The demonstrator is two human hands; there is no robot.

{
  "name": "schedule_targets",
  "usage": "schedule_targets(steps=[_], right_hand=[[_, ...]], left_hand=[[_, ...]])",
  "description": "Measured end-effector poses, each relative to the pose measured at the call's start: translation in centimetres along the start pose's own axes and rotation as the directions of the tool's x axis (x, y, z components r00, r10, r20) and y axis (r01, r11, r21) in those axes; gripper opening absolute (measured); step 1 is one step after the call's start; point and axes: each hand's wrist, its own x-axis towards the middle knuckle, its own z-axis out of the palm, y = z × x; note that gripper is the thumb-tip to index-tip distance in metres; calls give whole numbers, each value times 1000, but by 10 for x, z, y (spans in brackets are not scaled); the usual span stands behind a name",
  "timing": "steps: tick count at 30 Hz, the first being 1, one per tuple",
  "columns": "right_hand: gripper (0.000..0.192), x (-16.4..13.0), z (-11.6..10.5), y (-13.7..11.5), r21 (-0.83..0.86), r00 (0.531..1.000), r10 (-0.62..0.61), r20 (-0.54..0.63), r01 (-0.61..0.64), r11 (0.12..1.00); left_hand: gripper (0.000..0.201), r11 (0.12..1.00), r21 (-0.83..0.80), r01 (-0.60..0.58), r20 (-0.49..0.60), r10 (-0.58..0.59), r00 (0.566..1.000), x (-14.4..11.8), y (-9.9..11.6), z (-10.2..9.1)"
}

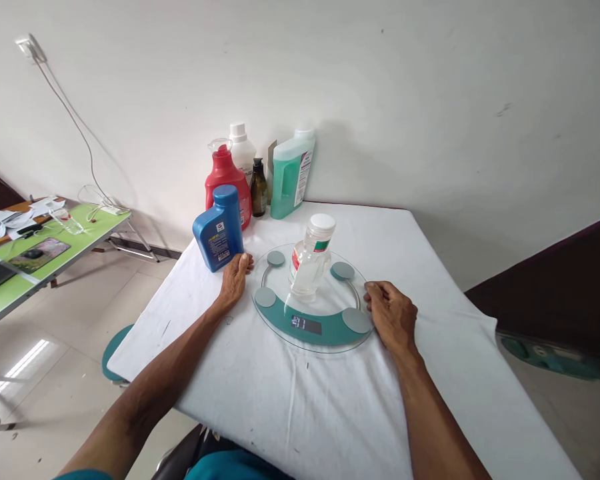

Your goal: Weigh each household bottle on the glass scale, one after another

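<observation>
A round glass scale (293, 320) with a teal front band and grey pads lies on the white cloth. On its glass stands a clear bottle (310, 263) with a white cap, upright, with liquid visible through it. The scale's small display is lit, but its digits are too small to read. My left hand (235, 279) rests loosely closed at the scale's left edge, close beside a blue bottle (220, 230). At the right rim, my right hand (393, 312) lies with curled fingers. Its fingertips are by the glass edge; whether they touch it I cannot tell.
Behind stand a red jug (227, 177), a white bottle (241, 150), a dark pump bottle (259, 188) and a green liquid jug (290, 177), near the wall. A green desk (87, 217) with papers and a mouse is at left. A teal stool (114, 353) shows beside the cloth-covered table (445, 373).
</observation>
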Motion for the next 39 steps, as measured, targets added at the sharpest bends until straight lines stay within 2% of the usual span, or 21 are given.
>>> schedule_targets(steps=[39], right_hand=[[37, 3, 4, 7, -11, 1000, 16, -13, -16, 1000]], left_hand=[[78, 1000, -11, -2, 7, 2, 1000, -2, 4, 0]])
